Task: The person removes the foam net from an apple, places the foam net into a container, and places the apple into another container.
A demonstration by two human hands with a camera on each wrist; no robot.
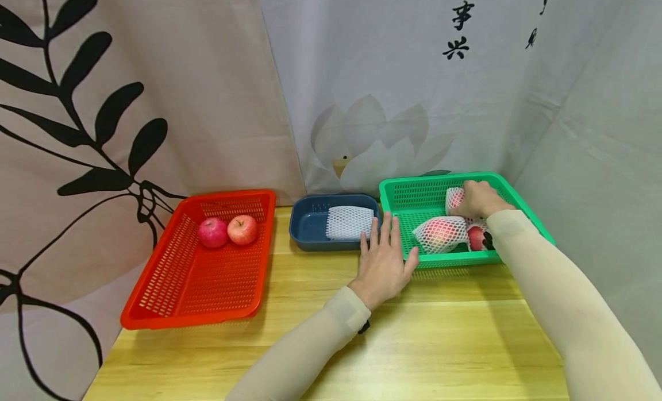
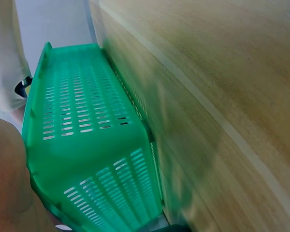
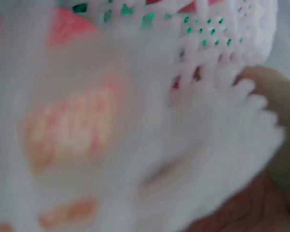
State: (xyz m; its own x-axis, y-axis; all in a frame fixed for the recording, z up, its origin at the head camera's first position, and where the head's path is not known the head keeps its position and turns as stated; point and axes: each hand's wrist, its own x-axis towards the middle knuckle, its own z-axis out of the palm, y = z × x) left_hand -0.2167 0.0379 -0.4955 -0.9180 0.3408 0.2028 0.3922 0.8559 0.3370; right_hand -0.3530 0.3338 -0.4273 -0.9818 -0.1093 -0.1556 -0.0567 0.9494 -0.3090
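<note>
Gripping netted apple point(image 1: 454, 199) in right hand point(image 1: 482, 200) near green basket point(image 1: 411, 201) back edge, with left hand point(image 1: 383, 270) splayed by front left corner

the head view looks forward and down from above the table point(image 1: 439, 343), far enough back to take in the red basket point(image 1: 217, 292) at left and the green basket point(image 1: 414, 201) at right. the left wrist view is low, close and tipped sideways, facing the green basket's outer wall in its left half. the right wrist view is so near a foam net point(image 3: 222, 145) that it blurs; such netting appears small in the head view's right half.
</note>
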